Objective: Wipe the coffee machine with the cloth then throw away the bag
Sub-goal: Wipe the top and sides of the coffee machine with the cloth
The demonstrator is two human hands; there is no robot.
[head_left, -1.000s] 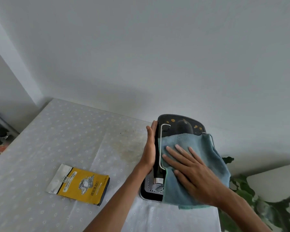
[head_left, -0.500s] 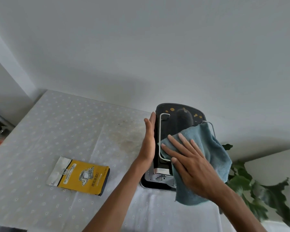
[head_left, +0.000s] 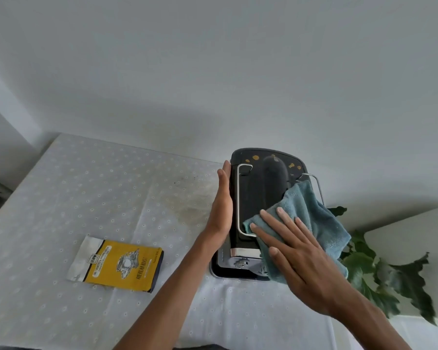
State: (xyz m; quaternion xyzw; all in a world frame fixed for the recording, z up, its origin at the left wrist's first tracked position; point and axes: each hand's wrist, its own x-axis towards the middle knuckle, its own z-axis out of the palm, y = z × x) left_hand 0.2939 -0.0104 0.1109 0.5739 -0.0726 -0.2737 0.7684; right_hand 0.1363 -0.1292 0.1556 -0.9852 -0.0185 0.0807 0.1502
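A black coffee machine (head_left: 257, 188) stands at the table's far right, seen from above, with yellow-brown spots along its back edge. My left hand (head_left: 221, 205) lies flat with straight fingers against the machine's left side. My right hand (head_left: 292, 248) presses a blue cloth (head_left: 311, 218) onto the front right of the machine's top, fingers spread and straight. The cloth hangs over the right side and front. A yellow and silver coffee bag (head_left: 116, 263) lies flat on the table, to the left of my left forearm.
The table wears a white dotted tablecloth (head_left: 74, 198) with a brownish stain (head_left: 192, 205) left of the machine. A white wall rises right behind. A green leafy plant (head_left: 379, 274) stands off the table's right edge beside a pale surface.
My right hand has slid the cloth toward the front right of the machine's top, uncovering more of the black top. The left hand stays against the side.
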